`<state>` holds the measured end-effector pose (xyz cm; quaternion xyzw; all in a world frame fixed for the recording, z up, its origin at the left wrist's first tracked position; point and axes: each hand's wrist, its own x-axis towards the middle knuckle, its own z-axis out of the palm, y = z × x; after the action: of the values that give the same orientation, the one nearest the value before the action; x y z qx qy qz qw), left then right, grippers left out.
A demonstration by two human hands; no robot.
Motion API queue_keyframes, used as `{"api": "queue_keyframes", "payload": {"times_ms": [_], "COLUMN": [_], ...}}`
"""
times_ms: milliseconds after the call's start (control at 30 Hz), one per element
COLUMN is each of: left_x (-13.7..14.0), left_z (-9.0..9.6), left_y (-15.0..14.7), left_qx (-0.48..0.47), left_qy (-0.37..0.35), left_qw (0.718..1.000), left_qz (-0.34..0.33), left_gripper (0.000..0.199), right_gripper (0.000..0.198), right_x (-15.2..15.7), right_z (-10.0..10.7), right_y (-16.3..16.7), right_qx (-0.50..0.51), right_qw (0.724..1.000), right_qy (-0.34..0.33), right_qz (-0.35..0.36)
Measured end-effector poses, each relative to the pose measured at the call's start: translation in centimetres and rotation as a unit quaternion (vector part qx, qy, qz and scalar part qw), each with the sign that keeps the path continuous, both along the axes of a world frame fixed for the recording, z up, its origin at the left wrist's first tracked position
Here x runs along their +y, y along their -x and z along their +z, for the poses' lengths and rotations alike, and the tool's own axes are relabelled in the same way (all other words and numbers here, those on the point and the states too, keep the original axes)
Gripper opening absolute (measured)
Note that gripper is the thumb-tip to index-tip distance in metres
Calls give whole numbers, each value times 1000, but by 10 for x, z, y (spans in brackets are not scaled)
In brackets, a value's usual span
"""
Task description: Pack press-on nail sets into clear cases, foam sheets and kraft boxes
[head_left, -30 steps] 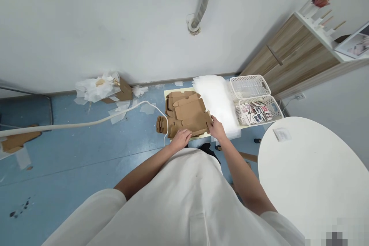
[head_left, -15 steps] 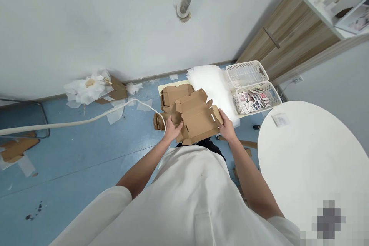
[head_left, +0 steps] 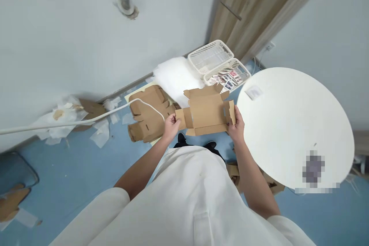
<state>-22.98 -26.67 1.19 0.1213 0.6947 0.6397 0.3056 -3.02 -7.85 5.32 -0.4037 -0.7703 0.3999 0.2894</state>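
Between my hands, in front of my body, is a partly folded brown cardboard box (head_left: 208, 110) with its flaps sticking out. My left hand (head_left: 171, 126) pinches the flap at its left end. On the other side my right hand (head_left: 237, 127) is closed round the right end, where a side panel is bent upward. Flat cardboard box blanks (head_left: 152, 111) lie in a stack beyond my left hand. A white hose or cable (head_left: 127, 104) runs across the left side and ends close to my left hand.
Right of me stands a round white table (head_left: 291, 123) with a small packet on it. Two white plastic baskets (head_left: 211, 55), one with printed cards, sit beside a pile of white sheets (head_left: 175, 77). Paper scraps (head_left: 59, 117) lie by the wall near a wooden cabinet (head_left: 248, 4).
My view has swung right, toward the round table. The cardboard box has come away from the stack and turned level, with its end panels now bent up.
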Motion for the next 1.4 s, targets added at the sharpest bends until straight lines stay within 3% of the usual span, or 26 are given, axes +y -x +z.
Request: {"api": "queue_keyframes", "payload": {"times_ms": [167, 333, 500, 667, 967, 1167, 1400], "left_x": [73, 139, 194, 228, 252, 268, 283], "left_z": [18, 32, 26, 16, -9, -15, -22], "left_y": [-41, -98, -155, -199, -218, -215, -205], "left_qx": [81, 181, 239, 288, 300, 284, 289], "left_qy": [-3, 14, 7, 52, 104, 121, 146], "left_qw": [994, 968, 932, 886, 826, 811, 786], "left_qz": [-66, -176, -272, -359, -466, -498, -526], "left_gripper": [19, 21, 25, 24, 27, 29, 38], "right_gripper": [59, 58, 50, 40, 32, 44, 45], "right_x": [17, 29, 29, 24, 8, 7, 4], "right_z": [6, 0, -10, -26, -50, -52, -59], "right_y": [-73, -152, -214, -257, -276, -271, -266], "right_qx": [30, 71, 91, 25, -55, -82, -118], "right_qw": [993, 976, 956, 941, 922, 910, 893], "right_qy": [24, 84, 49, 39, 166, 182, 178], "right_qz": [-116, -190, -273, -336, -345, -363, -395]}}
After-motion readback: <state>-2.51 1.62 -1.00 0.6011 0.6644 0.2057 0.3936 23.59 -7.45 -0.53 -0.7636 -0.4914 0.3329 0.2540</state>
